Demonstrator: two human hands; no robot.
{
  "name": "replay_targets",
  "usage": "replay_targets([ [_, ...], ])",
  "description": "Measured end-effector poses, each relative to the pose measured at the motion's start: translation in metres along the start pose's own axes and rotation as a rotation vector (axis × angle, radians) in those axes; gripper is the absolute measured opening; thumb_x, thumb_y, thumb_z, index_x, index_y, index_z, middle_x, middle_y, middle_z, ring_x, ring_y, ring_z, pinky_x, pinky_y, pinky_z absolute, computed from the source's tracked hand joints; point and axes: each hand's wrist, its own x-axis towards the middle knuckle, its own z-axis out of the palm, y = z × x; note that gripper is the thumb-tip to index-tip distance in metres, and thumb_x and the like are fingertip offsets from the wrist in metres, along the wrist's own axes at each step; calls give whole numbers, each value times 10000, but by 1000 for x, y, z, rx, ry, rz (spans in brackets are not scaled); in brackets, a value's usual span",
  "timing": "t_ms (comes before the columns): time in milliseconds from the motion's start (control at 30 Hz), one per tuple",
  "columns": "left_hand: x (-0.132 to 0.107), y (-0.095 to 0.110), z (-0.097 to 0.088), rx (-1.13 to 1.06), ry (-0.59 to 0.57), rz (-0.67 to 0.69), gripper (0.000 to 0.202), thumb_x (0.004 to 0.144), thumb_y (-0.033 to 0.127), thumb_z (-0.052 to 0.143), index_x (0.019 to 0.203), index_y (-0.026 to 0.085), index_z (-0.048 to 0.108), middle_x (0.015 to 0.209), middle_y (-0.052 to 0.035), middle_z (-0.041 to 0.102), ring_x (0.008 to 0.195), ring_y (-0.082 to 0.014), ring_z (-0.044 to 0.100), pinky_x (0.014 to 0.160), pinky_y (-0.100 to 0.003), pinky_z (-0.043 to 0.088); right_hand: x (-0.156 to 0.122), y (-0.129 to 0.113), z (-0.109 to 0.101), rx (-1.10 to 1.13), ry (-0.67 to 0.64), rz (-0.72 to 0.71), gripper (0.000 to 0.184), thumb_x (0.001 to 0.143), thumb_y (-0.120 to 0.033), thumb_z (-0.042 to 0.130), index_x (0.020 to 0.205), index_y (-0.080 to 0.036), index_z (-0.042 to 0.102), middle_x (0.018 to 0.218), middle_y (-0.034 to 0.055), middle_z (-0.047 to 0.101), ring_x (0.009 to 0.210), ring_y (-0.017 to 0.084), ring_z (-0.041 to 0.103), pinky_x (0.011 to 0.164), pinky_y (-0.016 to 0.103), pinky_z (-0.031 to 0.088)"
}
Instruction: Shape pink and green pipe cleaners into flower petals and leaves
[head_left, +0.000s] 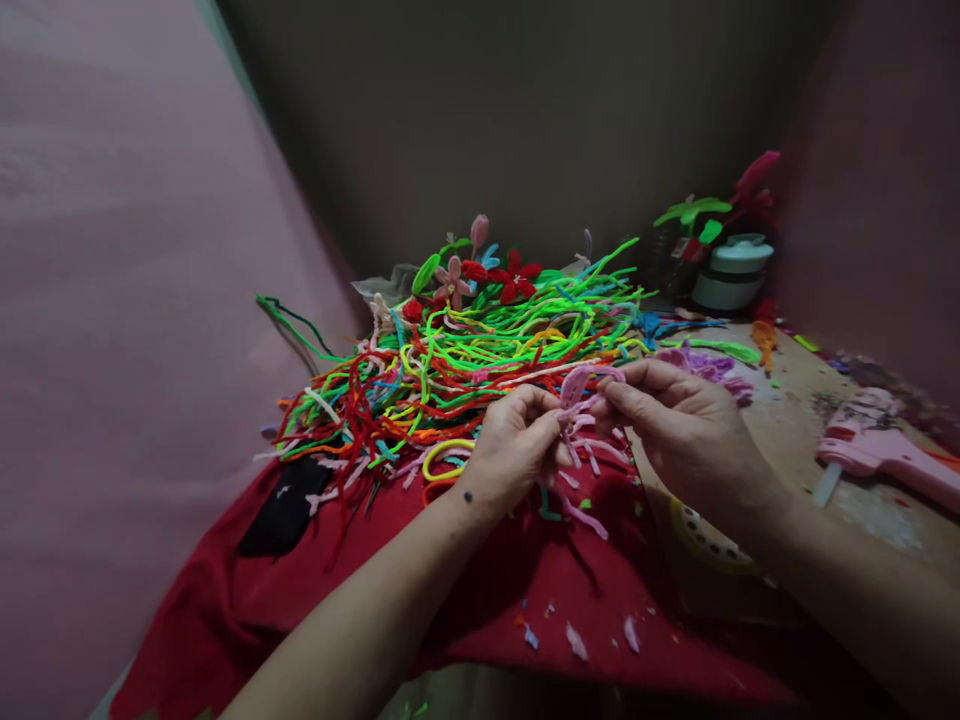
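A pink pipe cleaner, bent into loops, is held up between my two hands over the red cloth. My left hand pinches its lower left part between thumb and fingertips. On the other side, my right hand grips the loop's right end with thumb and forefinger. Several short pink pipe cleaner pieces lie just below and behind the fingers. Scissors with yellow and orange handles rest partly hidden left of my left hand.
A heap of coloured pipe cleaners spreads behind my hands, with fuzzy flowers at its back. At right lie a pink glue gun and purple fuzzy petals, and a lidded jar stands behind. A black phone-like object sits left on the red cloth.
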Motion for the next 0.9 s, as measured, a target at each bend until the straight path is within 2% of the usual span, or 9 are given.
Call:
replay_targets([
  [300,1,-3,-1,25,4,21,91,746,240,518,744,168,462,459,35,555,308,-75,443,317,-173,353,-3,-2,1,-308,163,-157,118,793,-298,585,763,-184,585,644,0,591,603,126,566,594,251,455],
  [433,1,-4,0,-10,-6,11,85,736,231,518,746,171,460,470,31,574,302,-85,458,310,-184,370,-5,-1,4,-369,178,-205,118,791,-278,584,747,-169,584,618,-6,579,594,124,569,562,240,458],
  [533,0,-1,1,-20,29,6,82,728,211,519,720,170,448,453,31,574,291,-89,464,305,-183,375,-7,0,4,-366,178,-209,104,795,-269,580,759,-173,586,630,-6,593,597,119,574,563,233,463],
  [700,0,-1,1,20,113,31,81,726,201,511,710,174,436,454,30,587,288,-105,483,299,-195,391,-10,3,5,-325,109,-191,85,771,-261,611,762,-177,603,665,0,624,598,111,580,570,225,469],
  [800,0,-4,1,75,144,59,68,718,200,512,707,176,449,452,34,581,302,-108,491,313,-202,402,-10,6,5,-261,12,-138,94,764,-269,621,769,-176,607,683,3,638,619,114,590,604,234,478],
  [900,0,-7,1,121,146,77,62,721,202,506,699,180,452,453,38,577,308,-104,486,322,-199,394,-7,7,5,-203,0,-80,108,764,-281,620,766,-174,603,668,-2,635,611,115,592,613,240,479],
])
